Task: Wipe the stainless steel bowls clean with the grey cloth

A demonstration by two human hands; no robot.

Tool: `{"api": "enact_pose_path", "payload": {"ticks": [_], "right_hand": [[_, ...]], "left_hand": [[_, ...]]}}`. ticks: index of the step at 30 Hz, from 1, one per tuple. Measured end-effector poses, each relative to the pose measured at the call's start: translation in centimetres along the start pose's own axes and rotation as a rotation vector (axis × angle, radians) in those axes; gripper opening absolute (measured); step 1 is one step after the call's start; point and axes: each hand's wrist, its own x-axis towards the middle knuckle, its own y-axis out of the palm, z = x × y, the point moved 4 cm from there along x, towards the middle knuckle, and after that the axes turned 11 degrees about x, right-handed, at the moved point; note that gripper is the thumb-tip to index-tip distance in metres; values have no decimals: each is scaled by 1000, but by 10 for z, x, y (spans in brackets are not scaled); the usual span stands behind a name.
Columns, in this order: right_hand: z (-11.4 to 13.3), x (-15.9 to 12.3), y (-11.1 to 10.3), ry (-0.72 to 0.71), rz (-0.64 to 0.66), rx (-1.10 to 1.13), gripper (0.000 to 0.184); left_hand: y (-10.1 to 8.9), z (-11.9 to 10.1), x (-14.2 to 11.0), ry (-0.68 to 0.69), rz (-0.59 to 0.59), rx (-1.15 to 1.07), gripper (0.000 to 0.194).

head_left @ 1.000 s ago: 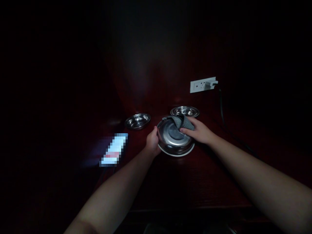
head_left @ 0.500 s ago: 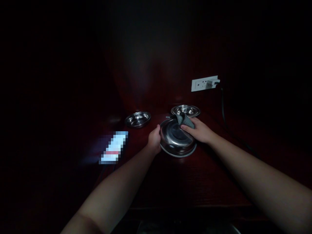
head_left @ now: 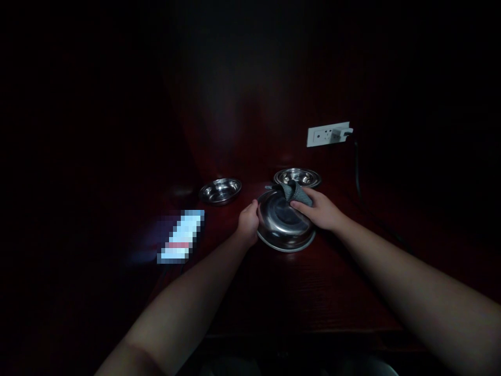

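A shiny steel bowl (head_left: 287,224) is held tilted, its underside turned up toward me. My left hand (head_left: 248,225) grips its left rim, thumb on top and the other fingers hidden beneath. At the bowl's upper right, my right hand (head_left: 319,209) is closed on a folded grey cloth (head_left: 299,194), which lies against the metal. The far rim is partly covered by the cloth. Just behind the cloth sits a second steel dish (head_left: 296,176), open side up. Another steel bowl (head_left: 221,191) stands farther left, also facing up.
A lit phone-like screen (head_left: 182,237), blurred out, is on the left. The dark red table (head_left: 297,292) has its near edge below my arms. On the back wall is a white socket plate (head_left: 327,134) with a plug and dark cable (head_left: 357,169) hanging down to the right.
The held bowl has shifted slightly right and its tilt has changed a little. My right hand stays at the upper right with the cloth, and my left hand keeps its grip.
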Motion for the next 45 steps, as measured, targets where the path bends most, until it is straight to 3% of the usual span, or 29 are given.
{"api": "enact_pose_path", "payload": {"ticks": [10, 18, 25, 37, 42, 45], "right_hand": [[0, -2, 6, 62, 101, 274, 45], [3, -1, 5, 52, 130, 275, 44], [11, -2, 4, -7, 152, 94, 42], [22, -3, -3, -74, 3, -443, 44], [23, -5, -6, -19, -3, -459, 56], [24, -4, -8, -34, 22, -393, 48]], "left_hand": [[-3, 1, -1, -9, 28, 16, 24], [-1, -1, -1, -23, 42, 33, 22], [1, 5, 3, -68, 85, 57, 23], [3, 7, 5, -83, 129, 22, 24], [3, 7, 4, -97, 143, 18, 24], [3, 7, 4, -100, 146, 9, 23]]}}
